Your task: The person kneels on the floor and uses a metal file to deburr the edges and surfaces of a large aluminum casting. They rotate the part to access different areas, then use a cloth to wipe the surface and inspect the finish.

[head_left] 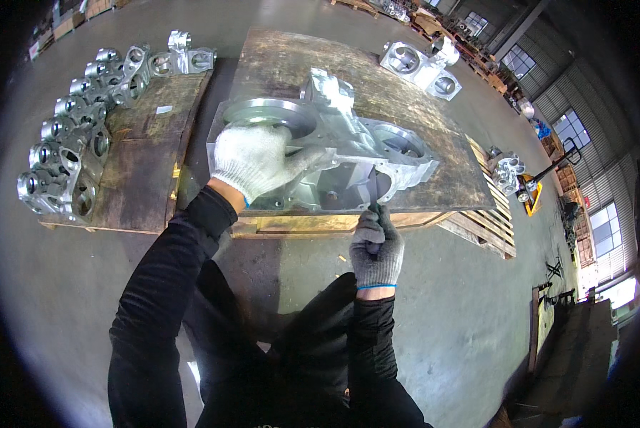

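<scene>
Resting on the big worktop: two shiny things. One big metal part is by the near edge, toward the left. One smaller-looking part is at the far right corner.
Left worktop: about eight metal parts in a row, along the left edge and round to the far right corner. They overlap, so I cannot count them for sure.
Slatted pallet: one, by the big worktop's right edge.
Dark tool: one, thin, pointing up at the round hole in the big metal part's near side.
Left hand: one, in a pale glove, back up, on the big part's left ring. The thumb points right. The fingers bend over the ring, but I cannot tell if they grip it.
Right hand: one, gloved too, just off the near edge. Its fingers are closed around the tool.
Black sleeves: two, both reaching forward, the left one slanting right.
</scene>
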A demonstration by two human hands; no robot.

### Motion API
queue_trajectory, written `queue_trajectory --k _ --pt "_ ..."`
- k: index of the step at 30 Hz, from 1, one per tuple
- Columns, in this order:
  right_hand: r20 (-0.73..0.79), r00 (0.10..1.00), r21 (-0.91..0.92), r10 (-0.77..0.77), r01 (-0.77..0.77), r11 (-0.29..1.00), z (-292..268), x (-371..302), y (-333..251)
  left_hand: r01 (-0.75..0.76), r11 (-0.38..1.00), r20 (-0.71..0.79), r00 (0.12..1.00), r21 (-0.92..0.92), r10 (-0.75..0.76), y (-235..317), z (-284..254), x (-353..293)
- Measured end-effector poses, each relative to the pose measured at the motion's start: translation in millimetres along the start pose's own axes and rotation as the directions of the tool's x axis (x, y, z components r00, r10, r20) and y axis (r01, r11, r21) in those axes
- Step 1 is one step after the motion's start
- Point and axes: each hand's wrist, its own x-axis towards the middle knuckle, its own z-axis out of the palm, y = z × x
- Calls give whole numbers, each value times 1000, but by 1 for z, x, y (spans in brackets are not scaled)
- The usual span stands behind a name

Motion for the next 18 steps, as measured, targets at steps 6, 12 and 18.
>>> queue_trajectory --k 6,12,18 --pt "-138 989 171 49 -25 985 6 -5 9 9 1000 -6 1000 13 -9 2 0 1" --pt "31 990 223 138 -142 964 2 -10 18 54 998 99 994 -24 -51 2 -5 4" --pt "-97 995 -239 28 -50 970 2 -8 34 36 999 143 989 -20 -33 5 -11 3"
